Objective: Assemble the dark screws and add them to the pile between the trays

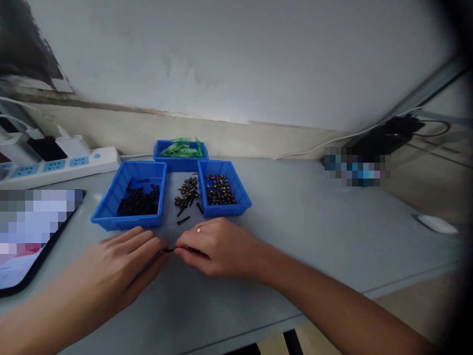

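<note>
My left hand [135,256] and my right hand [214,246] meet fingertip to fingertip over the grey table, just in front of the blue bins. Between them shows a short piece of a thin dark screw [170,250], pinched from both sides; its ends are hidden by the fingers. The left blue bin [107,197] holds many black screws [138,201]. Brass-and-dark small parts [220,191] fill the bottom of the right blue bin [242,199]. A loose pile of assembled-looking screws [187,192] lies between these bins, with a single screw [184,220] nearer my hands.
Behind the pile stands a blue bin [177,163] with green plastic pieces [183,148]. A white power strip [99,160] with plugs is at the left, above a tablet [33,236]. A white mouse [438,224] lies far right, near cables and a black object [388,135].
</note>
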### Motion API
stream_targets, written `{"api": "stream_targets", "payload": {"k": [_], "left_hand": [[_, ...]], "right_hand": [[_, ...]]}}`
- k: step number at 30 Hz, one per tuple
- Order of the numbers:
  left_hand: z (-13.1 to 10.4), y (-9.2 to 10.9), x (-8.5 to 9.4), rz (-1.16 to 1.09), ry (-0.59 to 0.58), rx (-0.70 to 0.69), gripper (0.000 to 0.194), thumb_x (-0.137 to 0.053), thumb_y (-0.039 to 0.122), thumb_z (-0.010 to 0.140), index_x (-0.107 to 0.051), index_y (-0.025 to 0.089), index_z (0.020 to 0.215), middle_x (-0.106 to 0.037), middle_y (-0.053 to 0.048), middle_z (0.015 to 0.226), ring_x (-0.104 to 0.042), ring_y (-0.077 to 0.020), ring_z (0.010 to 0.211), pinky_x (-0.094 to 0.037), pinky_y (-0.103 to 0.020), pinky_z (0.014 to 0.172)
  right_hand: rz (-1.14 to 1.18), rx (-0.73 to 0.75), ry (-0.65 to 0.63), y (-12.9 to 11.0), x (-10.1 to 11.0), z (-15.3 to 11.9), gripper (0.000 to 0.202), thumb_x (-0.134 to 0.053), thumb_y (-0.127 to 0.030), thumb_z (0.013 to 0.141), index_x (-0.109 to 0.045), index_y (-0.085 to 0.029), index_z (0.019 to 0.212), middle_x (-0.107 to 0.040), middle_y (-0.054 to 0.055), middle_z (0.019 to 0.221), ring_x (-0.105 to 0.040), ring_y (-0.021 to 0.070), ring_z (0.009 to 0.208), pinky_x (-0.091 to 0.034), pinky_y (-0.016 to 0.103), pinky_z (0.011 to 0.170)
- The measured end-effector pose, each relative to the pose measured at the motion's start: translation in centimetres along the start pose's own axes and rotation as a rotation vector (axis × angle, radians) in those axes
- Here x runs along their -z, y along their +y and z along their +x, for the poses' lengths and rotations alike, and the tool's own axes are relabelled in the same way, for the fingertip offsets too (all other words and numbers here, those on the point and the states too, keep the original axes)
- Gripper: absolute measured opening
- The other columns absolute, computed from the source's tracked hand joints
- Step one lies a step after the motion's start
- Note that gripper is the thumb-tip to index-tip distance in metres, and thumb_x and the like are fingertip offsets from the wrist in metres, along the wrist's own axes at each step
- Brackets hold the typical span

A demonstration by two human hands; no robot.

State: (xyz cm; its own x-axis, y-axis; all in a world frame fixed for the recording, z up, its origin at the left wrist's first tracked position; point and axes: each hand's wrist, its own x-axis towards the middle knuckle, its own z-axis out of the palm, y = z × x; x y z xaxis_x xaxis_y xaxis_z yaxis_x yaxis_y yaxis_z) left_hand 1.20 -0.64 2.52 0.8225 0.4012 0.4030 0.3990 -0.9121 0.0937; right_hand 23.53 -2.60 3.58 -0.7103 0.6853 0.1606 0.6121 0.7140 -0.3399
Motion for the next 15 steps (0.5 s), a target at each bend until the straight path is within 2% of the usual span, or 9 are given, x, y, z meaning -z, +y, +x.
{"api": "stream_targets", "payload": {"k": [3, 8, 15], "left_hand": [[0.25, 0.34, 0.01, -0.079, -0.003, -0.017, 0.033, -0.033, 0.022, 0.1, -0.055, 0.021, 0.075, -0.055, 0.002, 0.062, -0.055, -0.0136, 0.054, -0.041, -0.026, 0.049], [0.41, 0.46, 0.1, -0.162, -0.012, -0.042, 0.03, -0.037, 0.021, 0.098, -0.058, 0.021, 0.077, -0.057, 0.002, 0.064, -0.054, -0.0112, 0.053, -0.04, -0.024, 0.049], [0.17, 0.05, -0.14, -0.01, 0.001, -0.002, 0.031, -0.033, 0.026, 0.099, -0.054, 0.023, 0.076, -0.055, 0.002, 0.061, -0.058, -0.0158, 0.052, -0.044, -0.029, 0.047]], "right_hand": [[-0.017, 0.025, 0.039, -0.17, -0.39, 0.0, 0.024, -0.045, -0.029, 0.099, -0.064, -0.016, 0.092, -0.067, 0.003, 0.077, -0.06, 0.0149, 0.073, -0.037, 0.025, 0.064], [-0.046, 0.081, 0.118, -0.18, -0.75, -0.04, 0.026, -0.044, -0.03, 0.1, -0.065, -0.016, 0.092, -0.067, 0.002, 0.075, -0.061, 0.0149, 0.071, -0.037, 0.025, 0.063], [-0.031, 0.021, -0.01, 0.16, -0.22, 0.0, 0.018, -0.05, -0.026, 0.098, -0.064, -0.014, 0.096, -0.068, 0.004, 0.08, -0.063, 0.0155, 0.075, -0.037, 0.025, 0.063]]}}
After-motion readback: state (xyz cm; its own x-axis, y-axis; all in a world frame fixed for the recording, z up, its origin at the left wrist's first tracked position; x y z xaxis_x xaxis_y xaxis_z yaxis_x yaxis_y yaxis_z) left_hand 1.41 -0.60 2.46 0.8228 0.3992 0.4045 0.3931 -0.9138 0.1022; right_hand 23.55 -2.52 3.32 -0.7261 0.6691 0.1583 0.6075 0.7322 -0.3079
